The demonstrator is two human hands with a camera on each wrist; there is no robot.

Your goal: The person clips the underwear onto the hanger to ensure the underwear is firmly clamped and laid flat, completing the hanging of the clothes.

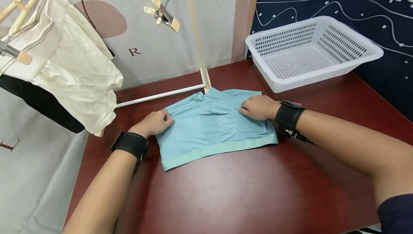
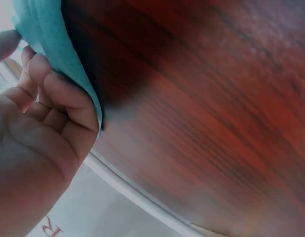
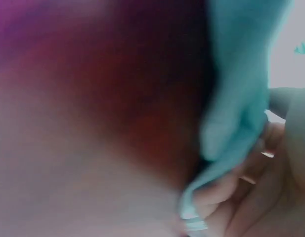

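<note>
So the teal garment (image 1: 213, 126) is lying flat on the dark red table (image 1: 258, 191), right between the two hands, with its waistband edge on the side nearest the person. The left hand (image 1: 155, 122) has its fingers curled around the garment's left edge, and the left wrist view shows that pretty clearly: fabric pinched between thumb and bent fingers (image 2: 63, 94). The right hand (image 1: 258, 106) sits on the upper right part of the cloth with the fingers tucked in, gripping a fold. The right wrist view is blurry, but you can make out teal fabric bunched against the fingertips (image 3: 226, 190). Both hands are clamped on the same piece, set apart from each other at its two sides.

Just beyond the right hand, further back on the table, there's a white plastic basket (image 1: 361, 60). Beyond the left hand is a wooden drying rack (image 1: 196, 40) with its base bar resting on the table just behind the garment, and cream-coloured clothes (image 1: 80, 72) are hanging off it up and to the left, with a wooden clip (image 1: 161, 12) dangling above.
</note>
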